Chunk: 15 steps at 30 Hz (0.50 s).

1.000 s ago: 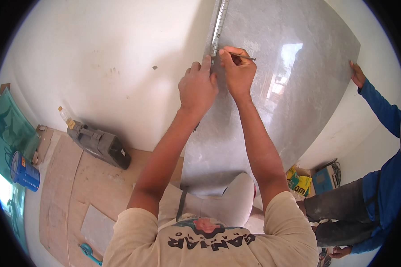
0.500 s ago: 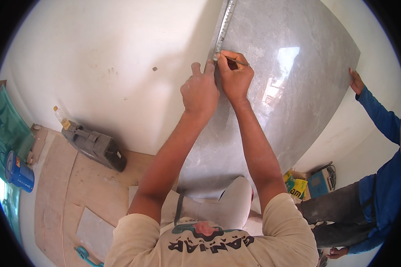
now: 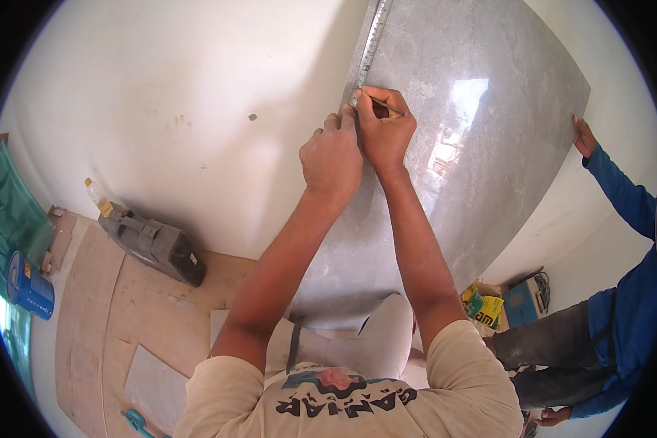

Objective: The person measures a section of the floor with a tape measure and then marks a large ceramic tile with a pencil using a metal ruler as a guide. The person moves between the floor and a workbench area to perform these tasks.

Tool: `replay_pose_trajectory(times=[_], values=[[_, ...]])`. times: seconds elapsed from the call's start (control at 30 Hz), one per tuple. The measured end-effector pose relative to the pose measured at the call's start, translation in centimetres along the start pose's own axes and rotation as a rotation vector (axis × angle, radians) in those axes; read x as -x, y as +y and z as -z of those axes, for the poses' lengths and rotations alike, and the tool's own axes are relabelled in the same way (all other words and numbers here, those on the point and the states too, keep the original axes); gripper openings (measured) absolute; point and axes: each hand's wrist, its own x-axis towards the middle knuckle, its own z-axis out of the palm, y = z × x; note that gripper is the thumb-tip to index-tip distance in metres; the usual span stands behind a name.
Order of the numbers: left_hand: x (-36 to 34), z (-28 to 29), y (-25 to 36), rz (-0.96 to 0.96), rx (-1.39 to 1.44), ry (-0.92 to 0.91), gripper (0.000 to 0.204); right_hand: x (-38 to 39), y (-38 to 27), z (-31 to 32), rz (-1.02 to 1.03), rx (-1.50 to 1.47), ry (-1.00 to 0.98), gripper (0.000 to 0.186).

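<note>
Head view: I locate the grey slab (image 3: 496, 153) ahead of the operator's body, its glossy face filling the centre and upper right; I cannot tell how it is supported. A graduated metal ruler (image 3: 373, 40) lies just inside the slab's left edge, a narrow grey strip exposed beside it, and its upper end passes out of the picture. My right grip (image 3: 387, 131) is closed on a slim marking tool (image 3: 390, 109), the point set at the lower part of the ruler. My left grip (image 3: 332, 160) sits at the slab's left edge with fingertips by the ruler's lower end; I cannot tell whether it clasps or only presses. Clearance between the two grips is minimal. Rightward, room to move extends across the slab face as far as its right edge, where a co-worker's hand (image 3: 583, 136) makes contact. Leftward, the left grip borders a broad white wall (image 3: 190, 80). Below this wall, a dark carrying case (image 3: 153, 244) stands on the floor (image 3: 87, 321), a clear bottle (image 3: 98, 196) at its far end, well apart from the left forearm (image 3: 292, 241).
</note>
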Motion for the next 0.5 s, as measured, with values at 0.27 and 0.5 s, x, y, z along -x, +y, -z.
replay_pose_trajectory(times=[0.27,0.5], values=[[0.5,-0.5,-0.2,-0.073,-0.049,0.064,0.039,-0.3,-0.7,0.1,-0.052,-0.026,-0.051,0.010],[0.7,-1.3,-0.6,-0.087,-0.030,0.100,0.040,-0.1,-0.4,0.1,-0.023,-0.008,-0.029,0.008]])
